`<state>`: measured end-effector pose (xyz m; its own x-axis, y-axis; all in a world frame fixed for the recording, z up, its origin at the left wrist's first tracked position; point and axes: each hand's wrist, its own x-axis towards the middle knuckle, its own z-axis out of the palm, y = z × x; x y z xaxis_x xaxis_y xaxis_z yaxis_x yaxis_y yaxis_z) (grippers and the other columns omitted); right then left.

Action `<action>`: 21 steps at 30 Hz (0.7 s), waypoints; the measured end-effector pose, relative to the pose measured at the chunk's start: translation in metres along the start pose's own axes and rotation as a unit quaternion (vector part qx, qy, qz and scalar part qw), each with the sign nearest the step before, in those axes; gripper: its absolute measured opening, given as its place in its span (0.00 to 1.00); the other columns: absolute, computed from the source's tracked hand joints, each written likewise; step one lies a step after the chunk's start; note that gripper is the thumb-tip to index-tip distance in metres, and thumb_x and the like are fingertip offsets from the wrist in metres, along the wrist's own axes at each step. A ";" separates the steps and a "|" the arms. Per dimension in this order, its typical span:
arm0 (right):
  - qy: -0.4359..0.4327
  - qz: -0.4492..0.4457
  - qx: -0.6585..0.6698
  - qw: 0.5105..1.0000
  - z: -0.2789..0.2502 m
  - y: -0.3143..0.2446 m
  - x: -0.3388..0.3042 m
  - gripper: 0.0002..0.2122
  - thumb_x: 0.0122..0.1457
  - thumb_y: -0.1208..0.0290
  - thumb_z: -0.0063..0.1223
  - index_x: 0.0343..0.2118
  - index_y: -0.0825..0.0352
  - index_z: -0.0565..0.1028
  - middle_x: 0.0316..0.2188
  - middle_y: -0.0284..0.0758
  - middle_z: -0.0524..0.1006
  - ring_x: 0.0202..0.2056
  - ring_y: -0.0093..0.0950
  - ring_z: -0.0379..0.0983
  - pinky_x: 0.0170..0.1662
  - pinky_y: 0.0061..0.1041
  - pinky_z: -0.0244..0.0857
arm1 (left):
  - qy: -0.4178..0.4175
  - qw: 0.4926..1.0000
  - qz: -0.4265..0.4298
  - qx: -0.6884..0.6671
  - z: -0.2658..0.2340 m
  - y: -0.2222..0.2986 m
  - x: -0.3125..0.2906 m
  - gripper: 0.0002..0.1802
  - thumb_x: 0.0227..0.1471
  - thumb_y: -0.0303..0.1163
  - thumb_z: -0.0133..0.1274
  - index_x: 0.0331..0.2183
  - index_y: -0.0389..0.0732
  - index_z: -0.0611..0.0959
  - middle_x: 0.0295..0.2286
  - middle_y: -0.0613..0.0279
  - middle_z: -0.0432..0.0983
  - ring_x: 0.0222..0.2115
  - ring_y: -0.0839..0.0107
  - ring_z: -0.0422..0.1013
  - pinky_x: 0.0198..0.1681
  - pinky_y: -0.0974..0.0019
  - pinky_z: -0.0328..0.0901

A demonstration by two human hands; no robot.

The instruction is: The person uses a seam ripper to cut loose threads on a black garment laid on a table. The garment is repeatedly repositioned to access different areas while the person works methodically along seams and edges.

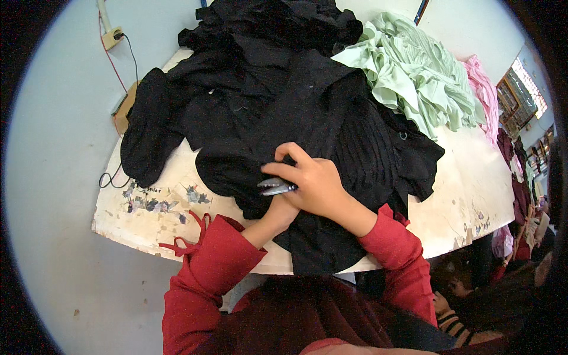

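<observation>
A black garment [284, 112] with pleated parts lies crumpled across the table in front of me. Over its near part, my right hand [316, 184] is closed around small thread snips [276, 187], their metal blades pointing left. My left hand [283, 211] sits just beneath the right one, close against it at the black cloth. Its fingers are hidden by the right hand, so their hold on the cloth does not show. Pale loose thread bits speckle the garment.
The pale, worn table [467, 171] has a curved-looking near edge. Light green cloth [414, 77] is heaped at the far right beside pink cloth [482, 94]. A socket with a cable [112, 38] hangs on the left wall. Another person's striped sleeve [454, 325] appears at lower right.
</observation>
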<state>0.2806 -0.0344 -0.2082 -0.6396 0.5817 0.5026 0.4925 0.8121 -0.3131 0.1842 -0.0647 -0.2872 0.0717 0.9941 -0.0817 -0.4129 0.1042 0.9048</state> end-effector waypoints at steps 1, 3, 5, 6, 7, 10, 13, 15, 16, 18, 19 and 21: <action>0.003 0.009 -0.015 1.000 0.004 0.004 0.003 0.17 0.37 0.75 0.61 0.35 0.56 0.79 0.34 0.29 0.73 0.27 0.31 0.75 0.28 0.28 0.69 | 0.026 0.998 -0.005 0.050 0.003 0.001 0.002 0.18 0.53 0.33 0.52 0.43 0.31 0.73 0.40 0.61 0.71 0.40 0.75 0.66 0.42 0.68 0.61; 0.011 0.017 -0.020 1.000 0.011 0.019 0.004 0.15 0.38 0.75 0.61 0.34 0.58 0.79 0.31 0.30 0.74 0.28 0.34 0.75 0.28 0.30 0.70 | 0.049 0.993 -0.037 0.101 0.004 0.003 0.002 0.18 0.50 0.33 0.55 0.39 0.28 0.76 0.38 0.59 0.73 0.37 0.75 0.67 0.40 0.68 0.62; -0.008 0.055 -0.014 0.998 0.010 0.031 0.006 0.09 0.44 0.73 0.57 0.32 0.61 0.79 0.28 0.33 0.75 0.29 0.36 0.75 0.30 0.33 0.70 | 0.050 0.991 -0.041 0.119 0.007 0.006 0.004 0.19 0.47 0.34 0.58 0.36 0.26 0.78 0.36 0.58 0.75 0.36 0.75 0.68 0.39 0.68 0.62; -0.010 0.065 -0.004 0.998 0.009 0.038 0.006 0.08 0.44 0.73 0.57 0.30 0.62 0.79 0.28 0.33 0.75 0.29 0.37 0.75 0.30 0.34 0.70 | 0.028 0.994 -0.041 0.095 0.008 0.009 0.006 0.22 0.46 0.30 0.59 0.41 0.28 0.73 0.40 0.58 0.72 0.40 0.73 0.67 0.43 0.67 0.61; 0.006 0.066 0.049 0.997 0.011 0.046 0.005 0.07 0.45 0.73 0.59 0.30 0.65 0.78 0.30 0.35 0.76 0.31 0.38 0.75 0.33 0.31 0.70 | 0.007 0.996 -0.045 0.071 0.008 0.012 0.007 0.27 0.45 0.26 0.59 0.47 0.30 0.68 0.44 0.57 0.69 0.45 0.70 0.65 0.48 0.66 0.60; 0.099 0.057 0.173 0.978 0.004 0.048 0.011 0.06 0.46 0.74 0.61 0.28 0.68 0.77 0.31 0.38 0.77 0.33 0.35 0.75 0.37 0.28 0.69 | -0.028 0.998 0.050 0.035 0.005 0.005 0.010 0.34 0.45 0.24 0.60 0.52 0.29 0.64 0.48 0.55 0.66 0.49 0.68 0.64 0.52 0.66 0.60; 0.140 0.115 0.199 0.963 -0.022 0.052 0.013 0.03 0.50 0.77 0.59 0.28 0.70 0.77 0.33 0.33 0.77 0.36 0.24 0.73 0.41 0.22 0.65 | -0.026 0.996 -0.073 0.037 0.002 0.007 0.008 0.31 0.45 0.31 0.62 0.48 0.24 0.70 0.46 0.52 0.70 0.46 0.67 0.67 0.51 0.67 0.61; 0.181 0.136 0.196 0.954 -0.040 0.062 0.010 0.03 0.54 0.77 0.56 0.29 0.70 0.77 0.33 0.31 0.77 0.36 0.19 0.71 0.41 0.19 0.63 | -0.013 0.990 -0.119 0.069 0.003 0.011 0.006 0.30 0.45 0.35 0.63 0.43 0.22 0.74 0.44 0.50 0.73 0.44 0.66 0.69 0.50 0.68 0.62; 0.201 0.147 0.210 0.945 -0.049 0.064 0.009 0.03 0.55 0.76 0.56 0.29 0.71 0.76 0.33 0.30 0.77 0.36 0.18 0.70 0.42 0.18 0.63 | -0.003 0.986 -0.141 0.086 0.002 0.013 0.005 0.30 0.44 0.38 0.64 0.41 0.21 0.76 0.43 0.49 0.74 0.43 0.66 0.70 0.49 0.68 0.62; 0.241 0.176 0.160 0.941 -0.073 0.066 0.003 0.04 0.57 0.76 0.53 0.29 0.72 0.76 0.31 0.29 0.76 0.34 0.16 0.69 0.42 0.16 0.62 | 0.005 0.984 -0.155 0.088 0.000 0.010 0.005 0.28 0.45 0.38 0.64 0.39 0.22 0.77 0.40 0.52 0.76 0.39 0.67 0.72 0.45 0.67 0.65; 0.278 0.197 0.167 0.925 -0.086 0.076 -0.003 0.04 0.55 0.76 0.56 0.32 0.70 0.78 0.30 0.30 0.79 0.34 0.17 0.72 0.41 0.18 0.64 | 0.004 0.983 -0.163 0.089 0.000 0.008 0.005 0.27 0.45 0.38 0.63 0.39 0.23 0.78 0.39 0.53 0.77 0.37 0.67 0.73 0.43 0.67 0.67; 0.339 0.217 0.060 0.913 -0.120 0.095 -0.022 0.07 0.58 0.74 0.52 0.34 0.71 0.78 0.31 0.30 0.79 0.35 0.18 0.72 0.43 0.18 0.63 | 0.002 0.986 -0.161 0.051 0.001 0.008 0.005 0.26 0.45 0.37 0.63 0.39 0.24 0.78 0.39 0.53 0.77 0.37 0.66 0.74 0.43 0.66 0.67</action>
<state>0.4122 0.0241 -0.1521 0.1336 0.7207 0.6802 0.5181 0.5343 -0.6679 0.1824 -0.0586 -0.2798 0.1800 0.9102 -0.3731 -0.2766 0.4108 0.8687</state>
